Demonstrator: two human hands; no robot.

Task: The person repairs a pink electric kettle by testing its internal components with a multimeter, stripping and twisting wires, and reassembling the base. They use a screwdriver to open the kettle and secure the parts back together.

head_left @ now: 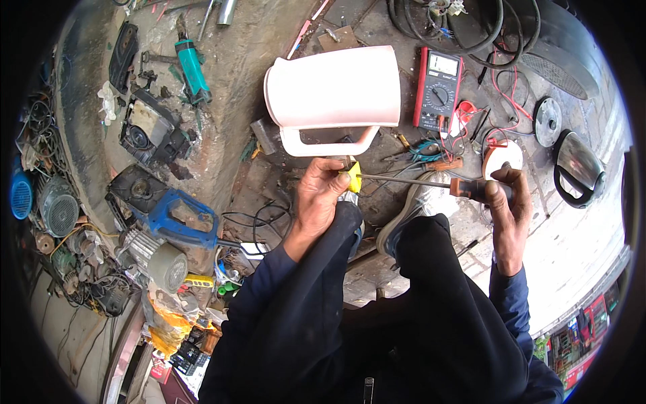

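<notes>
My left hand (316, 202) pinches a small yellow piece (354, 176) between thumb and fingers, just below the handle of a pale pink kettle body (331, 86) lying on its side. My right hand (510, 212) grips a screwdriver (472, 189) with a dark and orange handle; its long shaft reaches left to the yellow piece. A red multimeter (436, 87) with leads lies to the right of the kettle. Pliers (420, 151) and a round pale kettle base (499, 156) lie just beyond the screwdriver.
A blue power tool (185, 222), a teal tool (193, 71) and a grey motor (165, 266) lie left, beside piled scrap. A steel disc (548, 121) and black-handled steel part (577, 172) sit right; coiled black cable (471, 40) lies at the top. My knees frame the work spot.
</notes>
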